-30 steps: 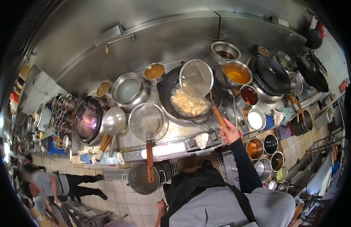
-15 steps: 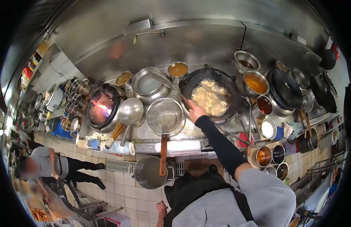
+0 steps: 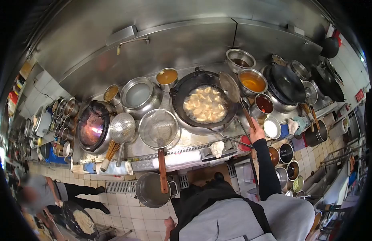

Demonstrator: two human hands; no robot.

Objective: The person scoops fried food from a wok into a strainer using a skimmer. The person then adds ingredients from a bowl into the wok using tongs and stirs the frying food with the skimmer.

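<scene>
My right hand (image 3: 256, 131) is closed round the wooden handle of a long ladle (image 3: 229, 86). Its round head is over the right edge of a large black wok (image 3: 180, 103). Pale pieces of food (image 3: 205, 105) lie in bubbling oil inside that wok. Low beside my body hangs my left hand (image 3: 170, 223), small in view, its fingers curled in with nothing visible in them. Left of the wok, a wire-mesh strainer (image 3: 158, 127) rests with its wooden handle jutting over the counter edge. A perforated metal scoop (image 3: 122, 127) lies further left.
A lit burner (image 3: 91, 127) glows at the left. Behind stand a steel pot (image 3: 141, 96) and sauce containers; a bowl of orange liquid (image 3: 253, 81) is right of the wok. A pot (image 3: 153, 190) stands low in front. Another person (image 3: 49, 188) holds a wok at far left.
My right hand has swung right with the ladle, from above the wok's left side to its right edge. The view has shifted. The other person's wok has come more into view.
</scene>
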